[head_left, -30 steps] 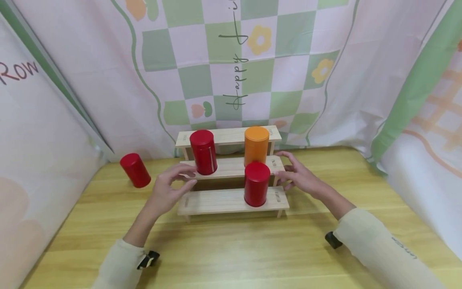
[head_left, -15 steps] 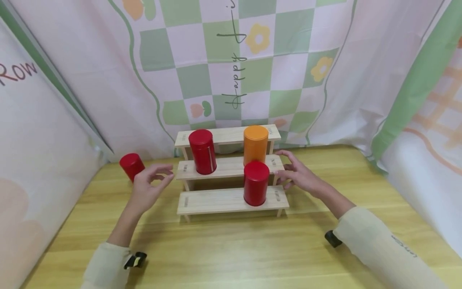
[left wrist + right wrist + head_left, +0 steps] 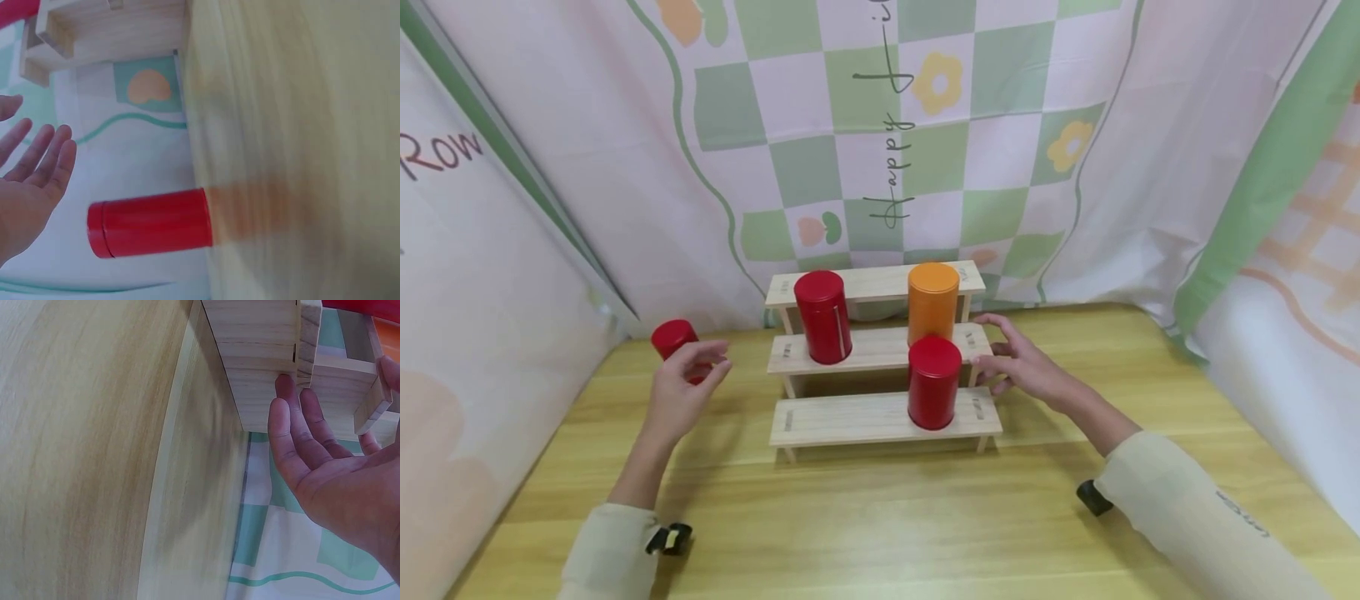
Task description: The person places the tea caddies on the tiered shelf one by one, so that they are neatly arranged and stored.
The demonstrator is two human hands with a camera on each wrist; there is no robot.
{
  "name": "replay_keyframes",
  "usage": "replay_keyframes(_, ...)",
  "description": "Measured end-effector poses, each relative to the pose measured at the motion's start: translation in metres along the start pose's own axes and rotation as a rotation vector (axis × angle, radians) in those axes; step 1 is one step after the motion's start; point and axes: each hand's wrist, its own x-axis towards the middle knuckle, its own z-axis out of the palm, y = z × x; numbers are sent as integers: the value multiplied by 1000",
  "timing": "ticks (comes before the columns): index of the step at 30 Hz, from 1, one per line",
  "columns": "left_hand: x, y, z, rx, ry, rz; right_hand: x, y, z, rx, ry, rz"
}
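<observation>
A red canister (image 3: 673, 337) stands on the table at the left, partly hidden behind my left hand (image 3: 679, 392). In the left wrist view, a gap shows between that canister (image 3: 153, 224) and the loosely spread fingers, which hold nothing. My right hand (image 3: 1022, 367) is at the right end of a three-tier wooden shelf (image 3: 842, 417), its relaxed fingertips against or very near the wood (image 3: 262, 362). On the middle tier are a red canister (image 3: 823, 321) at left and an orange canister (image 3: 933, 302) at right. Another red canister (image 3: 933, 385) stands on the bottom tier, right side.
The shelf stands on a wood-grain table (image 3: 865, 525). A checked, flowered curtain (image 3: 895, 150) hangs close behind it, and a white cloth wall (image 3: 497, 317) borders the left side. Each sleeve carries a small black device near the wrist, such as the one (image 3: 1093, 497) at right.
My left hand has moved left, away from the shelf's left end to in front of the red canister on the table. My right hand and the canisters have stayed put.
</observation>
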Motion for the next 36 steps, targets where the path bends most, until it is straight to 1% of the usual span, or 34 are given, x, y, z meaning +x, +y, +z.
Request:
replay_keyframes(4,-1,-7,-4,-2,21,-67,0,1,0,-10,1,4)
replay_keyframes(8,-2,-11,-11,22,43,-145,0,2,-1,-16,-1,12)
replay_keyframes(11,-1,-12,-16,47,63,-185,0,3,-1,-16,-3,13)
replay_keyframes(16,-2,-12,-24,78,104,-230,0,4,-1,-14,-3,10)
replay_keyframes(19,-1,-13,-27,94,147,-254,0,4,-1,-13,-2,10)
replay_keyframes(22,1,-15,-29,108,200,-265,0,4,-2,-17,3,12)
replay_keyframes(25,5,-17,-32,136,223,-273,0,4,-2,-17,2,11)
replay_keyframes(27,7,-19,-34,163,215,-286,-1,3,-2,-15,0,10)
replay_keyframes(30,9,-22,-38,184,185,-315,-1,2,-1,-14,0,2)
replay_keyframes(32,11,-24,-39,187,160,-331,0,2,-1,-15,1,-2)
replay_keyframes(36,14,-28,-40,170,108,-346,1,0,-1,-24,-2,-5)
